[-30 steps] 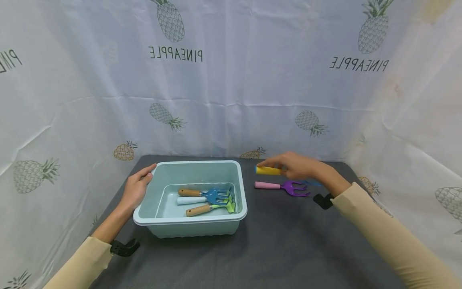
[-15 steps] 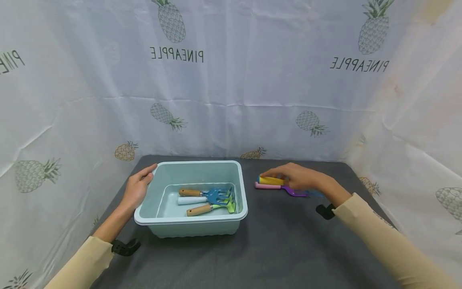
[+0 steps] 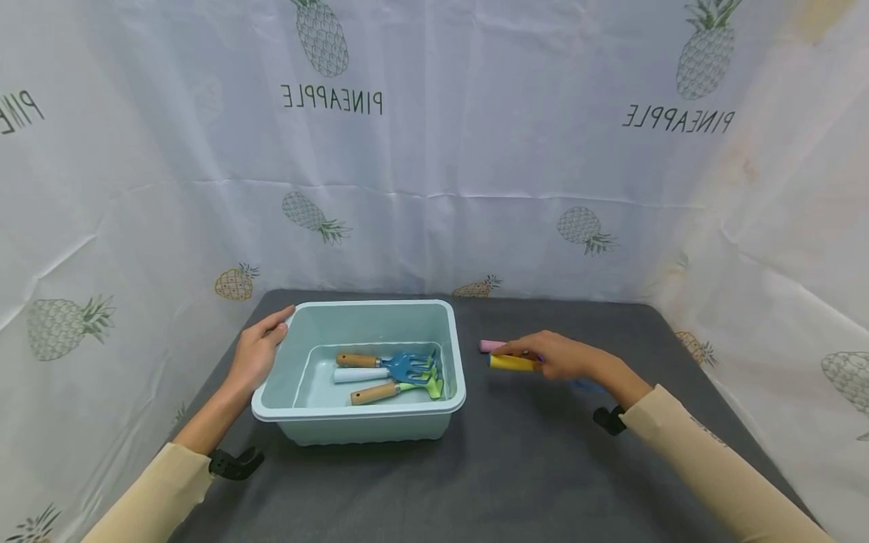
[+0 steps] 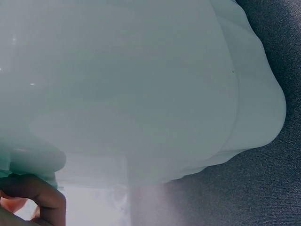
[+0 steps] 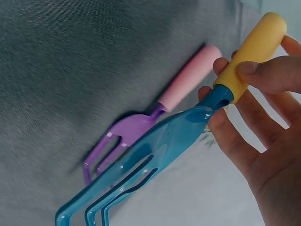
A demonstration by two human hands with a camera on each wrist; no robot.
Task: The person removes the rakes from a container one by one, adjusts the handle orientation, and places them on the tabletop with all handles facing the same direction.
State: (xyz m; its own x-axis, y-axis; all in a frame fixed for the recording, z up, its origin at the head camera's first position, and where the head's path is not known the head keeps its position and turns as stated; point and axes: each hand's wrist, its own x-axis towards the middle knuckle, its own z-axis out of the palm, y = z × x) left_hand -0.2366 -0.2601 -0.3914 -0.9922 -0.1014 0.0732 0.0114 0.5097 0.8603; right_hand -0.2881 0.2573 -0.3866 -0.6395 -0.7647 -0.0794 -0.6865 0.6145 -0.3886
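Tabletop (image 3: 509, 483): left hand (image 3: 256, 358) grips tub (image 3: 366, 431), eleven o'clock, three tools (image 3: 400, 368) inside; your right hand (image 3: 565, 356) holds yellow-handled fork (image 5: 183, 129); pink-handled fork (image 5: 138, 125) outside.

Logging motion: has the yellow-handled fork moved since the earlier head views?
Yes: the yellow-handled fork crossed from beyond the pink handle to its near side.

Left sleeve (image 3: 152, 494): cream fabric, plain cuff. Left strap (image 3: 234, 464): black, curved band, fitted just beyond the cuff. Right sleeve (image 3: 720, 469): matching cream, small dark marking near upper edge, illegible. Right strap (image 3: 609, 420): black. Left hand (image 3: 256, 358), right hand (image 3: 562, 356): bare.
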